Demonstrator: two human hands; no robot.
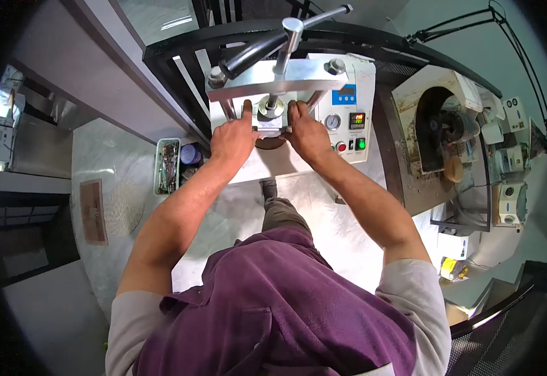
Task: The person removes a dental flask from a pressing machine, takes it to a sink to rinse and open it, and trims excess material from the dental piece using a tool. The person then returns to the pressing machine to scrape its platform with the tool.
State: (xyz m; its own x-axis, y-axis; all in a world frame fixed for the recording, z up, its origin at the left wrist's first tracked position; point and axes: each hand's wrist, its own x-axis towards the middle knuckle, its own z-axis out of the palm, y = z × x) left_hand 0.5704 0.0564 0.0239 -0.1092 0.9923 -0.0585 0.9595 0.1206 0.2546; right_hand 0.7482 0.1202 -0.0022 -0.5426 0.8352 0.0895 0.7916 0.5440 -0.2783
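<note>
Both hands are at a white bench-top press (236,172), under its thick metal crossbar (276,81). A flat metal block (272,132) sits below the round foot (271,107) of the press screw. My left hand (233,141) grips the block's left end, its index finger pointing forward and thumb on the near side. On the right end, my right hand (309,136) holds on in the same way, fingers forward. A dark round opening or plate (270,144) shows partly beneath the block. Above the crossbar, the black-gripped turning handle (255,55) slants up to the right.
The press panel carries a blue display (344,94), a gauge (332,121), a red button (341,146) and a lit green switch (361,144). A tool bin (168,166) stands on the floor at left. Rightward is a bench with a grinding machine (455,127).
</note>
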